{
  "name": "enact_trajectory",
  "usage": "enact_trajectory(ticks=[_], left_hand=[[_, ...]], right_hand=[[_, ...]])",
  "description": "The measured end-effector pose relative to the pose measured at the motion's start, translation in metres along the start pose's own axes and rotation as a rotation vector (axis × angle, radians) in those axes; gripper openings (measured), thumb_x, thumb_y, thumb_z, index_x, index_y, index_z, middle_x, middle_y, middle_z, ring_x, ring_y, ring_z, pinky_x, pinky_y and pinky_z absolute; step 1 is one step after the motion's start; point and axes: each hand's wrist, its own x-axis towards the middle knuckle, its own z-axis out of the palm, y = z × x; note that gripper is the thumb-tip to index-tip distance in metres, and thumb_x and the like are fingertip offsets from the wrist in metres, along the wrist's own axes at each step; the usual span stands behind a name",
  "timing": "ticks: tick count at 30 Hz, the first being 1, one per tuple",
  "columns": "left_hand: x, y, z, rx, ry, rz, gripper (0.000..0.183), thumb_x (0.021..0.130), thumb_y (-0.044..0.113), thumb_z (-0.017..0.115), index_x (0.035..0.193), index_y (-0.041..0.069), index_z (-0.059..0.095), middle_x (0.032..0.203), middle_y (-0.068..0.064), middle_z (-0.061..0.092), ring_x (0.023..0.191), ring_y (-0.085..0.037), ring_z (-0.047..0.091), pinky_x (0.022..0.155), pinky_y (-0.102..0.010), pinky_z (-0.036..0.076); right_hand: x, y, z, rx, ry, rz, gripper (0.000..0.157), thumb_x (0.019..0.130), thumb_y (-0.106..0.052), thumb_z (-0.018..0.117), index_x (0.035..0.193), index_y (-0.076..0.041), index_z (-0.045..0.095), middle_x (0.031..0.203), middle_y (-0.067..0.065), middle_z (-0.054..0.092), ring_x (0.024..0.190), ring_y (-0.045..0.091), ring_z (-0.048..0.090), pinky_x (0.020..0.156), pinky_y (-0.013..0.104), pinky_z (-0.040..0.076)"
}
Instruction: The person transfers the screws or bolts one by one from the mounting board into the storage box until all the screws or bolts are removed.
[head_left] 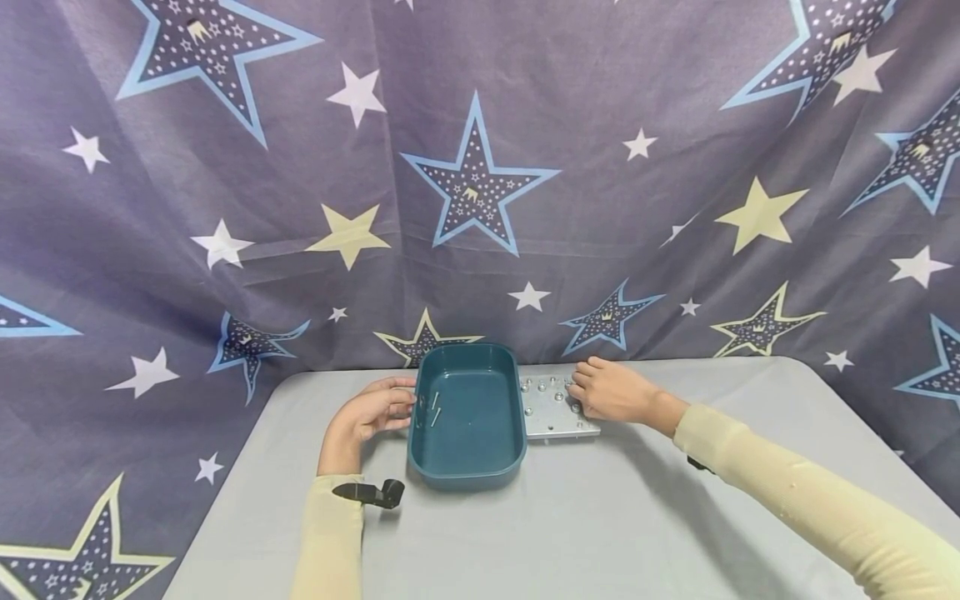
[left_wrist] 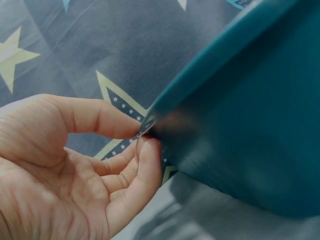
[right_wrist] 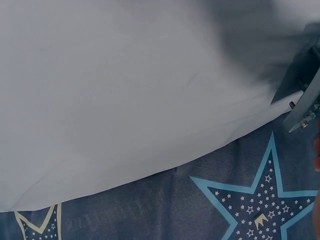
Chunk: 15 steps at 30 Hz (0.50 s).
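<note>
A deep teal tray [head_left: 468,433] with rounded corners stands in the middle of the table. Thumb and fingers of my left hand [head_left: 382,406] pinch its left edge; the left wrist view shows the fingertips meeting at the tray's rim [left_wrist: 200,62]. Two thin screws [head_left: 436,417] lie inside the tray near that wall. Right of the tray is a silver metal plate [head_left: 551,423] with several bolts and nuts [head_left: 558,397] standing on it. My right hand [head_left: 611,392] is over the plate's right end, fingers bent down among the bolts. Its fingertips are hidden, so I cannot tell what they hold.
A light grey cloth covers the table [head_left: 600,517]. Behind it hangs a dark curtain [head_left: 480,283] printed with stars, close to the table's back edge. The tray and plate sit side by side near that edge. A black wrist strap [head_left: 371,493] is on the left sleeve.
</note>
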Motion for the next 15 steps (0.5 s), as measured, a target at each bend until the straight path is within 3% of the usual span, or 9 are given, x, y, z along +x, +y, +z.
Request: enact_trajectory(ticks=[15], left_hand=[[0.001, -0.0003, -0.0008, 0.003, -0.003, -0.002, 0.058, 0.094, 0.002, 0.054, 0.147, -0.009, 0.033, 0.091, 0.001, 0.067, 0.084, -0.009, 0.066, 0.079, -0.028, 0.057]], right_hand=[[0.0008, -0.0006, -0.0006, -0.027, 0.032, 0.009, 0.012, 0.082, -0.024, 0.063, 0.085, -0.013, 0.061, 0.078, -0.001, 0.062, 0.079, 0.02, 0.05, 0.076, 0.033, 0.041]])
